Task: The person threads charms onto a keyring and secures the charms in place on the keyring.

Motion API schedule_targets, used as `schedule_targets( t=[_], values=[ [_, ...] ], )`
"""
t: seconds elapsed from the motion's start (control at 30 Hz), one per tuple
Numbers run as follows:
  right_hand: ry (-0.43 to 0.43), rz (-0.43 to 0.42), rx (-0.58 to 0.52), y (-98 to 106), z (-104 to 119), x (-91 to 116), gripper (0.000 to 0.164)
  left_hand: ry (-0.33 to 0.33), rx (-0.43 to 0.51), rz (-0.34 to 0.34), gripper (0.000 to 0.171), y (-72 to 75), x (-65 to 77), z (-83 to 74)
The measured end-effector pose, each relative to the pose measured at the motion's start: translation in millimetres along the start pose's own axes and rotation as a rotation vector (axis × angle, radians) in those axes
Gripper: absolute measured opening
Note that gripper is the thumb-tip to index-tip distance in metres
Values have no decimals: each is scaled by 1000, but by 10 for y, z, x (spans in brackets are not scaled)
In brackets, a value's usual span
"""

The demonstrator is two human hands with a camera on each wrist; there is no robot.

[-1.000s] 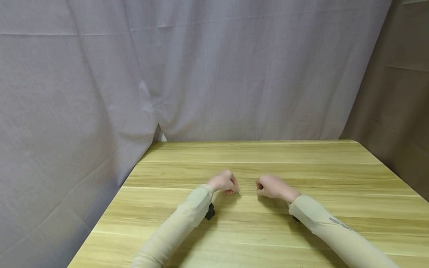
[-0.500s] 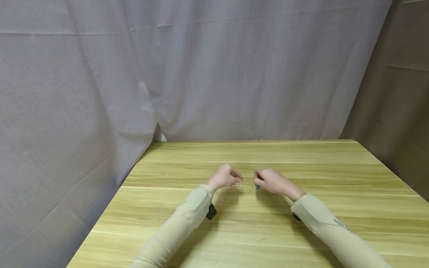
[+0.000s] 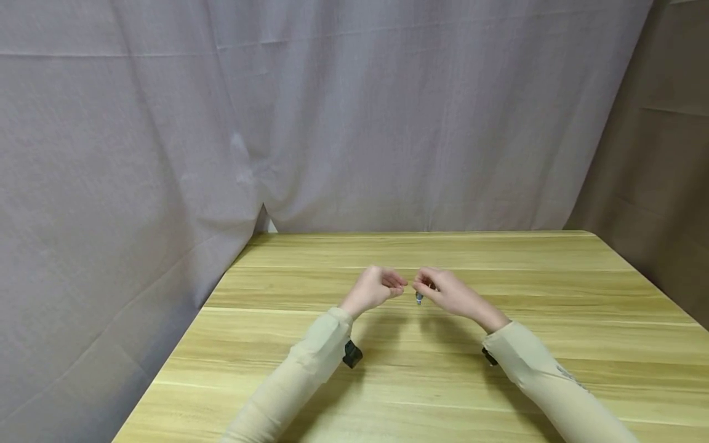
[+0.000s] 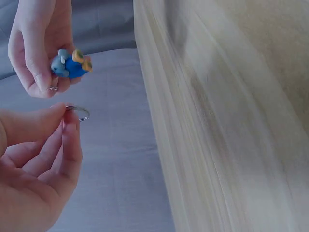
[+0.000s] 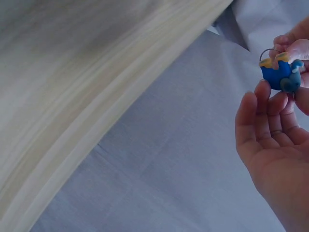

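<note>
My left hand point(image 3: 372, 290) pinches a metal split key ring point(image 4: 88, 114) between thumb and forefinger, and most of the ring sticks out past the fingertips. Facing it, my right hand point(image 3: 450, 294) holds a small figurine charm point(image 4: 75, 66) by its top end, near a tiny metal loop point(image 4: 53, 88). The charm has a blue body, a grey-blue head with rounded ears and orange feet; in the head view it hangs below the right fingertips. A narrow gap separates the ring from the loop in the left wrist view. Both hands are above the table.
A wood-grain table point(image 3: 421, 381) stretches under both arms, with shadows of the hands on it. Grey curtain point(image 3: 388, 123) hangs behind and along the left side, and a brownish cloth point(image 3: 659, 184) on the right. Dark wrist cameras show under both sleeves.
Both hands have risen and moved farther from the body, drawing closer together. The figurine charm has come into sight below my right fingers.
</note>
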State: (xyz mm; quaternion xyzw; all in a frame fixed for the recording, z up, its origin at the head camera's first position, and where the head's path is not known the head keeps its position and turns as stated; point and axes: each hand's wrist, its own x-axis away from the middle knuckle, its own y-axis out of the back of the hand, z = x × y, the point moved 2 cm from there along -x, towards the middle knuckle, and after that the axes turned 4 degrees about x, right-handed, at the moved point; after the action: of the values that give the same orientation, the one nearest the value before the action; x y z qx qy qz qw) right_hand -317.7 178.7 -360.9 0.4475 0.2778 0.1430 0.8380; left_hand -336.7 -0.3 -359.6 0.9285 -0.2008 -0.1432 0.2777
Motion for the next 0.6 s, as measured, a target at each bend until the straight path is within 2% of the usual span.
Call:
schedule_targets(
  t=[0.1,0.3,0.43,0.6],
  values=[
    [16,-25,22,17,17,1,11,-27,-8,-18,12,4,14,-3],
    [38,-33,28,27,28,10,9,-37,20,-46,23,-9,34,-1],
    [69,-68,16,31,38,15,7,-35,41,-71,23,-12,47,-16],
    [70,-120,-18,26,26,8,6,-47,119,-80,22,-18,52,-28]
  ],
)
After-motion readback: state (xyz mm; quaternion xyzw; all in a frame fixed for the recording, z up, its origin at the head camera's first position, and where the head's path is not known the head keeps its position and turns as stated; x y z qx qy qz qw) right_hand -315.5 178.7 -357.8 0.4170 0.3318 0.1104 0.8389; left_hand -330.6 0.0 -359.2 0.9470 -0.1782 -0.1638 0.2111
